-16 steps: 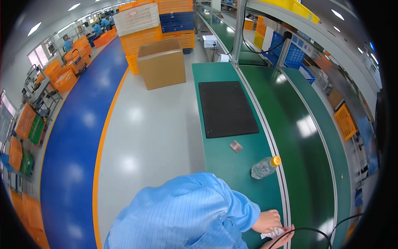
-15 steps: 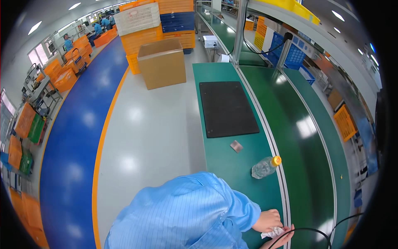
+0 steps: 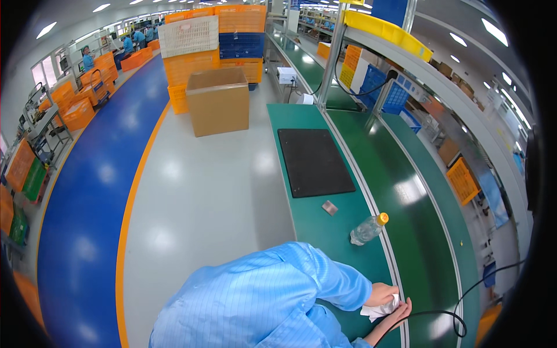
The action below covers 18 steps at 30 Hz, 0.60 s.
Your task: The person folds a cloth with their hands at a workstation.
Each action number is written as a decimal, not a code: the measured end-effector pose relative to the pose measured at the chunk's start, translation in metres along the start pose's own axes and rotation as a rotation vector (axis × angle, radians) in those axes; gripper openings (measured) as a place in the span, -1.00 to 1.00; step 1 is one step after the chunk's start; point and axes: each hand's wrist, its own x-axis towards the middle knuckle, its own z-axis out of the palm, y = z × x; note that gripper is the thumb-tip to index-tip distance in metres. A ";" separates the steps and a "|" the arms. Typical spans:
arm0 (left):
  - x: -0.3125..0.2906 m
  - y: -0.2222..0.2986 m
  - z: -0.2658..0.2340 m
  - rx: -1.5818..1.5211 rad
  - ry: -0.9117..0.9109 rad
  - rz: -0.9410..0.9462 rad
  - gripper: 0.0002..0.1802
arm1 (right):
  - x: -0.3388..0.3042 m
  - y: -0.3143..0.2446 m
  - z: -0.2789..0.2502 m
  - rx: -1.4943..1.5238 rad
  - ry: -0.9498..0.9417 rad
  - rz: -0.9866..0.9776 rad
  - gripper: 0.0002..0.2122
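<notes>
We likely work the cloth (image 3: 378, 310) | left grip (image 3: 382, 294): pinching it | right grip (image 3: 400, 314): can't tell | next: needs steady hold

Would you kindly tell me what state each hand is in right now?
Left hand: closed on the white cloth.
Right hand: at the cloth, fingers partly bent; whether it grips cannot be told.

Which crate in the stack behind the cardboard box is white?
The left column's white crate, beside the blue crate; the other crates look orange.
</notes>
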 end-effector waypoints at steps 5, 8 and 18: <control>0.001 -0.001 0.001 -0.147 0.078 0.031 -0.73 | -0.001 0.014 0.005 0.019 -0.127 -0.281 -0.64; 0.003 -0.008 -0.001 -0.167 0.096 -0.008 -0.74 | -0.003 0.011 0.002 -0.010 -0.270 -0.250 -0.69; 0.002 0.005 -0.003 -0.081 -0.026 0.023 -0.71 | 0.000 0.016 -0.006 -0.015 -0.075 -0.275 -0.73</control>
